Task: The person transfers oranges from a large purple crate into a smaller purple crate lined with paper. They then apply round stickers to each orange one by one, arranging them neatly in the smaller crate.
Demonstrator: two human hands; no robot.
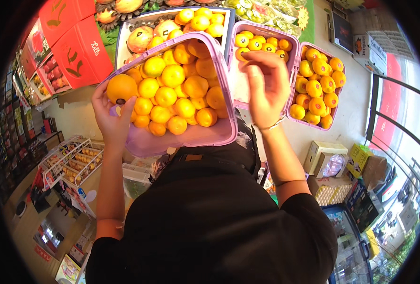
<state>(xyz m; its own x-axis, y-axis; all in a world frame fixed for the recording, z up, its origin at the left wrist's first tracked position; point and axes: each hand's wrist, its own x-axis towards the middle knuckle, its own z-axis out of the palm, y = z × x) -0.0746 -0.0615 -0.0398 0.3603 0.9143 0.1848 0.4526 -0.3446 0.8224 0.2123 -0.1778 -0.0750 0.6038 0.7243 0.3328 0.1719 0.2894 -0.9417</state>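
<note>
A fruit shop with a pale floor point(352, 125) surrounded a person in a black shirt point(210, 222), seen from above. Red cartons point(82, 54) stood at the upper left, beside a display box point(230, 31) of fruit. In front of the person, a tilted purple basket point(172, 139) held a heap of small oranges point(165, 96). At its left edge, the left hand point(114, 111) grasped a large orange point(121, 89), the thumb on its near side and the fingers around its far side; whether that hand also gripped the basket could not be told. The right hand point(269, 90) was raised over a second purple basket point(240, 92), fingers loosely curled near the fruit at its far end; whether the fingertips touched or held any could not be told. Just right of it, a third purple basket point(335, 113) held stickered orange fruit point(316, 87).
</note>
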